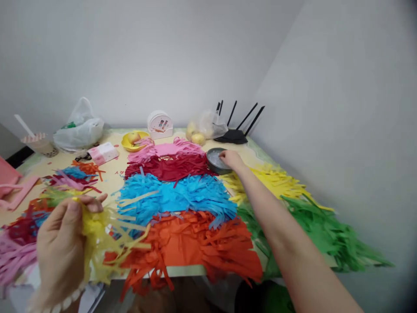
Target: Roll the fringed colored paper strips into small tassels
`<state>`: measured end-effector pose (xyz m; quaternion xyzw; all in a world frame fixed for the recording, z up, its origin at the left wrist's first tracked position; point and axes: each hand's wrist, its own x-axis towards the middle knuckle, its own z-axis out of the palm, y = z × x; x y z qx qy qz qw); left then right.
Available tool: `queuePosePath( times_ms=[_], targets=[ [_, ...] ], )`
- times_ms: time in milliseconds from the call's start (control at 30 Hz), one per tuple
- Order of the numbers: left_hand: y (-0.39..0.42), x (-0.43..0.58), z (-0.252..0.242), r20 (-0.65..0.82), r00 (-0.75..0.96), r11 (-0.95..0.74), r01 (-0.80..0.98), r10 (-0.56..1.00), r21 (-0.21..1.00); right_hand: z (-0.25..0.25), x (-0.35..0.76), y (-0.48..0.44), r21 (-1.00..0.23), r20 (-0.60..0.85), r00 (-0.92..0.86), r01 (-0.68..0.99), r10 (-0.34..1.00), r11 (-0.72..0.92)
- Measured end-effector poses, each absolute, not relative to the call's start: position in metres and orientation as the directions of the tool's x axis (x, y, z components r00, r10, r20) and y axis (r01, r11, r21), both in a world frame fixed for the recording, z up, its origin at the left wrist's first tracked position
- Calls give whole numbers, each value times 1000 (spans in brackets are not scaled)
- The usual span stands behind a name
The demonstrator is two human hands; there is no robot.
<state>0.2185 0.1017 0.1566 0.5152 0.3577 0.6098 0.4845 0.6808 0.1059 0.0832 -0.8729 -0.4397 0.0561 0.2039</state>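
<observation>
My left hand is raised at the near left, its fingers closed on a piece of yellow fringed paper whose strips hang to the right. My right hand reaches far across the table, fingers resting in a small dark round dish with something whitish inside. Between the hands lie stacked layers of fringed paper: orange nearest, then blue, dark red and pink.
Yellow and green fringed paper lie at the right edge, mixed scraps at the left. At the back stand a router, bagged fruit, a white holder, a yellow bowl, a plastic bag and a drink cup.
</observation>
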Motion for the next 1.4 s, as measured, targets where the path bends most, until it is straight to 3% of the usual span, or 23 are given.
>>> queuePosePath(
  times_ms=[200,400,500,633,700,767,833,933,1067,1233,1400],
  targets=[
    [104,207,137,188,41,-189,11,981,982,43,696,129,-330,-53,646,709,762,-623],
    [108,203,137,174,75,-179,72,982,981,59,694,119,-452,74,651,697,756,-556],
    [106,206,140,185,145,-205,137,972,969,81,660,104,-571,208,587,722,783,-390],
    [91,223,143,333,352,-405,154,875,901,105,565,62,-705,337,394,708,855,-49],
    [78,236,145,416,441,-524,156,795,837,114,512,34,-853,400,247,453,883,260],
    [64,248,148,474,508,-614,145,719,776,121,469,6,-909,383,174,245,907,337],
    [51,254,148,508,543,-665,130,669,736,125,442,-15,-932,355,166,137,920,335],
    [35,254,147,516,568,-686,123,641,717,125,424,-32,-938,347,207,104,915,332],
    [19,243,143,528,570,-708,141,630,692,124,415,-45,-914,399,218,166,890,370],
    [9,233,142,597,579,-802,183,555,568,124,406,-55,-870,470,215,278,856,408],
    [6,227,140,512,607,-719,147,608,679,118,397,-58,-922,381,180,9,907,386]
  ],
)
